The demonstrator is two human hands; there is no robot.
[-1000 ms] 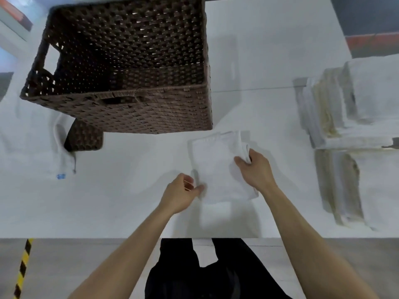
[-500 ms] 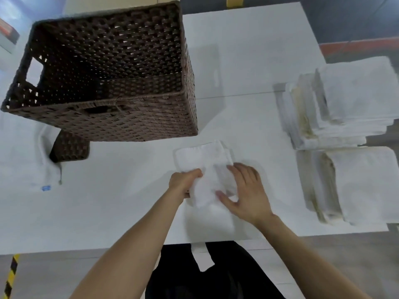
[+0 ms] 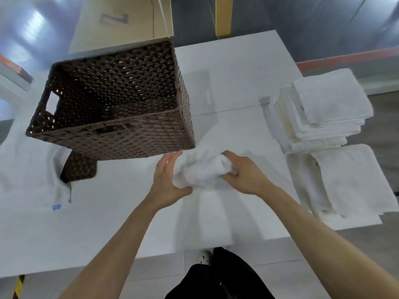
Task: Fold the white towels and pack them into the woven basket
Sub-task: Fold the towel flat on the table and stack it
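Note:
A small white towel (image 3: 203, 171), bunched into a thick fold, is held just above the white table (image 3: 121, 212) between my two hands. My right hand (image 3: 241, 173) grips its right end with curled fingers. My left hand (image 3: 167, 180) presses its left end, fingers straight and thumb under the towel. The dark brown woven basket (image 3: 129, 139) stands just beyond and to the left, its open top facing me; no towels show inside.
Two stacks of folded white towels stand at the right, a far stack (image 3: 319, 111) and a near stack (image 3: 345, 182). A small woven piece (image 3: 78, 167) and white cloth (image 3: 28, 169) lie left of the basket. The table's near edge is close to my body.
The towel lay flat on the table; both hands have folded it up and lifted it toward the basket. My view has shifted back, so more of the table shows.

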